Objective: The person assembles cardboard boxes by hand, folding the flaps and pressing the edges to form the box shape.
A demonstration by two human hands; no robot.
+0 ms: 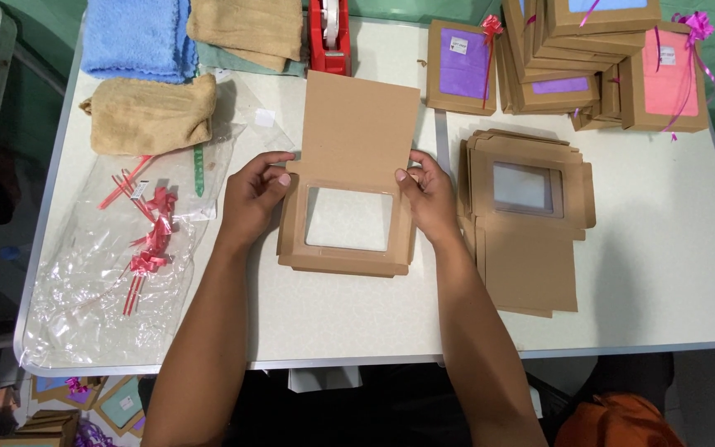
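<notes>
A flat brown cardboard box blank (357, 141) with a clear window panel (349, 218) lies on the white table (349, 323) in front of me. My left hand (254, 194) grips its left side flap, fingers curled over the edge. My right hand (428, 194) pinches the right side flap by the fold. The plain back panel stretches away from me toward the tape dispenser.
A stack of flat window box blanks (527, 223) lies to the right. Finished boxes with purple and pink contents and ribbons (589, 66) fill the far right. Folded towels, tan (151, 112) and blue (138, 37), a red tape dispenser (328, 37) and a plastic bag of red ribbons (151, 236) sit left.
</notes>
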